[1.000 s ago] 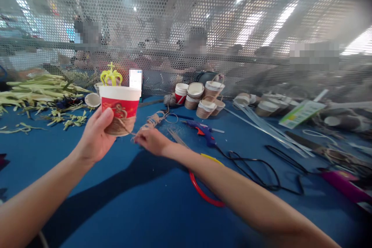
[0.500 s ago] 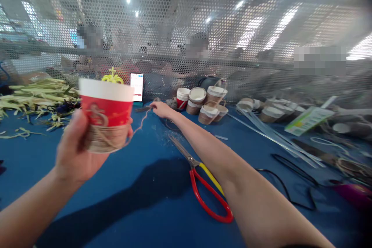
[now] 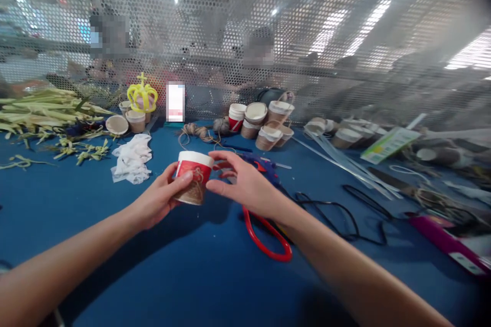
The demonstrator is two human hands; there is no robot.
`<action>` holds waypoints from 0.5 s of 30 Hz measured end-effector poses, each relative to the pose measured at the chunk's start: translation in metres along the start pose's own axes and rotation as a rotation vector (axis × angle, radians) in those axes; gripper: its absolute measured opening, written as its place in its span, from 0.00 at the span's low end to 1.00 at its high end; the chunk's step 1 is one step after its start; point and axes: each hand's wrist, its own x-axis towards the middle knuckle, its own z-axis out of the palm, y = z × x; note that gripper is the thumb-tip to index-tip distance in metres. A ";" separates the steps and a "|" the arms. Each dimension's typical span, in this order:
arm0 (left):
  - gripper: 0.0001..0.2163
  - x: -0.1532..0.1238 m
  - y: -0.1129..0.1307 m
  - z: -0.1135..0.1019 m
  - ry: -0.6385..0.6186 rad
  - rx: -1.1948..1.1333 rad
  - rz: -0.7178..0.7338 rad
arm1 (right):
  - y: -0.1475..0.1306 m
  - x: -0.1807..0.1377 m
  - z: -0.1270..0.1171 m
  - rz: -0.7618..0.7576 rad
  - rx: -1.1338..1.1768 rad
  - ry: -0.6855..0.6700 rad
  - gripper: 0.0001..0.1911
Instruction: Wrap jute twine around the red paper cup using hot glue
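Observation:
A red and white paper cup (image 3: 196,176), its lower part wrapped in brown twine, is in my left hand (image 3: 165,193), thumb across its side. A loose loop of twine lies over the red band. My right hand (image 3: 245,181) is open at the cup's right side, fingers apart and curved toward it; whether a fingertip touches the rim I cannot tell. Under my right wrist lie scissors with a red handle (image 3: 264,245); their blades are hidden. A blue tool with an orange part (image 3: 264,164) lies behind that hand. Brown twine (image 3: 196,131) sits beyond the cup.
Several twine-wrapped cups (image 3: 268,135) stand at the back. A white cloth (image 3: 133,159), a yellow crown-shaped piece (image 3: 142,96) and pale husks (image 3: 46,107) are on the left. Clear strips (image 3: 345,168), a black cable (image 3: 337,209) and a purple power strip (image 3: 441,237) lie right.
The cup has come down and to the right, turned in my left hand. My right hand has come back from the twine at the rear to beside the cup.

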 end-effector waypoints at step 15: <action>0.39 -0.002 -0.014 -0.006 0.067 0.642 0.385 | 0.003 -0.029 0.027 0.168 0.105 -0.023 0.22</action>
